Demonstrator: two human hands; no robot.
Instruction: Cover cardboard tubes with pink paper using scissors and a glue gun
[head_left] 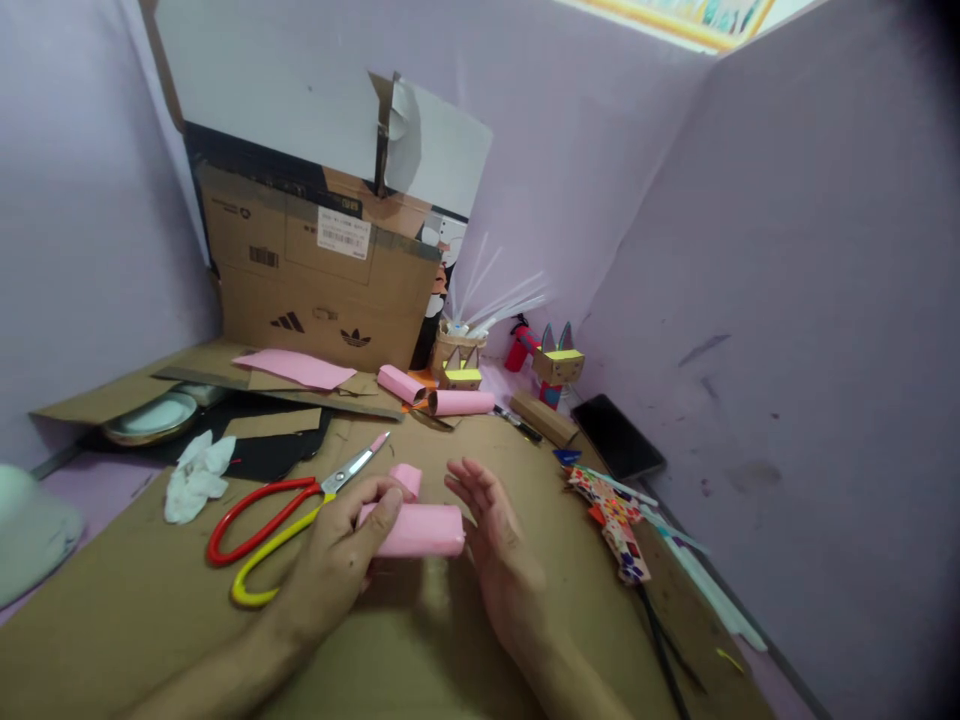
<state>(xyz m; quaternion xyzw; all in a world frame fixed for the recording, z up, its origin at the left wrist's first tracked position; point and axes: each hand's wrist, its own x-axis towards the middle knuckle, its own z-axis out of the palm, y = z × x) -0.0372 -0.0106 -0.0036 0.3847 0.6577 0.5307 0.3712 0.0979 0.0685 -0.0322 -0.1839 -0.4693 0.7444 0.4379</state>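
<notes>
My left hand (349,535) is closed around a pink paper-covered tube (424,530), thumb on top, holding it sideways above the cardboard sheet (375,660). At the tube's right end my right hand (499,545) is open, fingers stretched and palm facing the tube; I cannot tell whether it touches. Just behind the held tube shows a small pink piece (406,477), partly hidden by my left hand. Scissors (341,480) with one red and one yellow handle lie to the left, partly behind my left hand.
Farther back lie a pink tube (461,402), another pink tube (401,384) and a pink sheet (296,368). A crumpled tissue (199,478) is at left. At right are a phone (619,437) and patterned fabric scissors cover (616,520). A cardboard box (315,270) leans behind.
</notes>
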